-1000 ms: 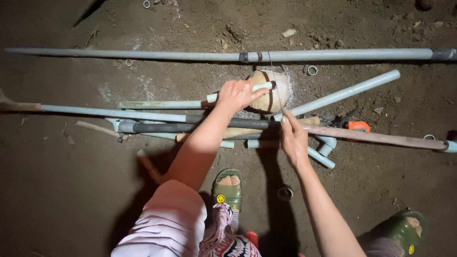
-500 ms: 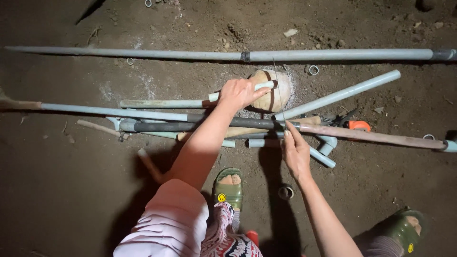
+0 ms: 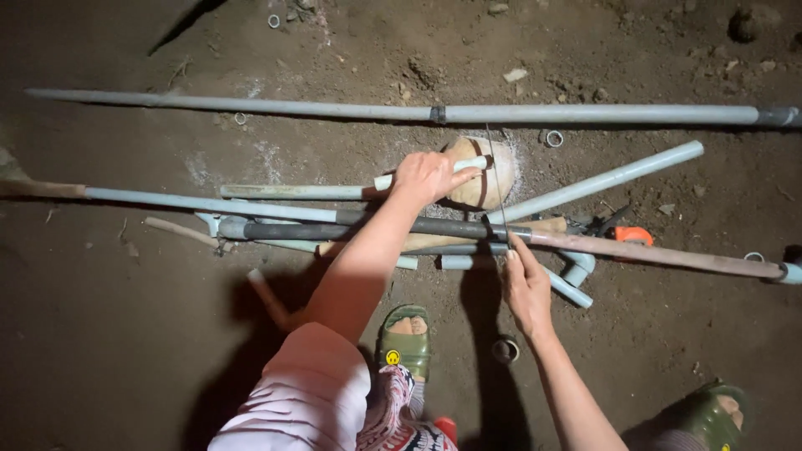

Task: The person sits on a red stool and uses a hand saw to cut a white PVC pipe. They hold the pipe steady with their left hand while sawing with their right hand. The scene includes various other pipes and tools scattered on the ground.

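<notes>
Down on the dirt floor (image 3: pixel 125 334), starting at the left, a bundle of pipes lies crosswise: a thin pale pipe (image 3: pixel 292 191) runs from the left toward the middle, and below it a dark pipe (image 3: pixel 334 231) lies among several grey ones. The thin pale pipe is the piece being worked on. Its right end rests on top of a rounded tan block (image 3: pixel 476 194), just below the long grey pipe (image 3: pixel 585 114) that spans the top of the view.

The left hand (image 3: pixel 430 175) is closed over the thin pale pipe where it meets the block, fingers wrapped round it and pressing it down. Just to the right of those fingers a fine saw blade (image 3: pixel 494 167) crosses the pipe's end, running from near the long grey pipe down to the right hand (image 3: pixel 526 288). That hand is partly closed, its fingertips pinching the blade's lower end beside the dark pipe; how tight the pinch is I cannot tell.

Judging by this, the cut is under way but not finished: the pipe's tip past the blade sits in line with the rest, and no loose piece shows on the block. How deep the groove goes is too small to see.

Further right lie a slanting grey pipe (image 3: pixel 610 178), an orange-handled tool (image 3: pixel 632 235) and a small ring (image 3: pixel 553 138).
</notes>
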